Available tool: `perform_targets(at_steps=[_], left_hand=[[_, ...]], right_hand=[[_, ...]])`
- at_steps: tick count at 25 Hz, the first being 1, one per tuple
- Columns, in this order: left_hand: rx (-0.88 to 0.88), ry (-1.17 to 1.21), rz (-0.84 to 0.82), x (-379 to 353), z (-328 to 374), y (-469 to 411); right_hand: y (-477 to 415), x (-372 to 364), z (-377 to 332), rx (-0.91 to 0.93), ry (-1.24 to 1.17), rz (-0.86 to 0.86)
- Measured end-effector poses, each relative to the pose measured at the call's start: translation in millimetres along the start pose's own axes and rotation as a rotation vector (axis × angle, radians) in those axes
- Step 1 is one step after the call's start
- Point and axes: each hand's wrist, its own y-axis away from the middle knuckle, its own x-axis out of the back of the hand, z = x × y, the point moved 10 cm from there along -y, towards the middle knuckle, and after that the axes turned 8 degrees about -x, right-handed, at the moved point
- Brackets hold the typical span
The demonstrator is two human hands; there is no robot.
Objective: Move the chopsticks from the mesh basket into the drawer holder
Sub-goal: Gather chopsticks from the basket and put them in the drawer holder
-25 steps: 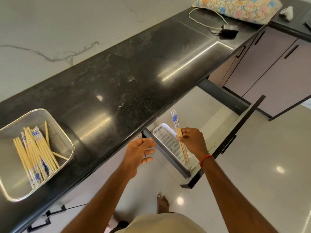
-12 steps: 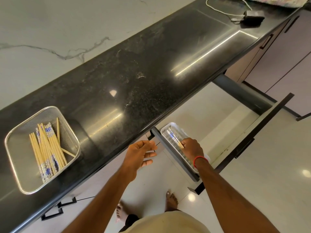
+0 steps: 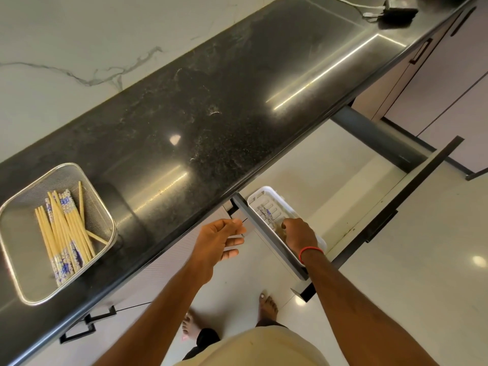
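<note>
While the drawer (image 3: 412,191) is pulled out, the right hand (image 3: 299,233) is lowered into the white holder (image 3: 260,196) – fingers curled over blurred chopsticks (image 3: 268,215), grip not clearly shown, left hand (image 3: 220,240) held loosely open – remaining sticks (image 3: 64,228) left in the mesh basket (image 3: 23,281) on the counter (image 3: 211,107).

Glossy black stone counter (image 3: 200,107); metal mesh basket (image 3: 23,262); wooden chopsticks (image 3: 63,228).

Chopsticks (image 3: 268,215) now down in holder (image 3: 260,194)

We see a black speckled countertop (image 3: 211,107) carrying a mesh basket (image 3: 23,281) at its left end and a dark adapter (image 3: 400,13) with white cable far right.
</note>
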Motion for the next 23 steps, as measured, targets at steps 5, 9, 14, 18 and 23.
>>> perform_targets(at_steps=[5, 9, 14, 18, 23], left_hand=[[0.01, -0.012, 0.013, 0.5, -7.1, 1.4], [0.01, -0.011, 0.016, 2.7, -9.7, 4.2], [0.004, -0.012, 0.02, 9.5, -9.4, 4.9], [-0.012, -0.019, 0.038, 17.6, -7.0, 7.5], [-0.037, -0.033, 0.066, 28.9, -1.9, 10.4]], right_hand=[[5.3, -0.7, 0.5, 0.025, 0.015, -0.014], [9.1, -5.1, -6.1, 0.026, -0.036, -0.081], [7.9, -5.3, 0.0, 0.012, -0.018, -0.088], [10.3, -8.2, 3.3, 0.011, 0.127, -0.084], [16.1, -5.9, 0.6, 0.047, 0.161, -0.015]])
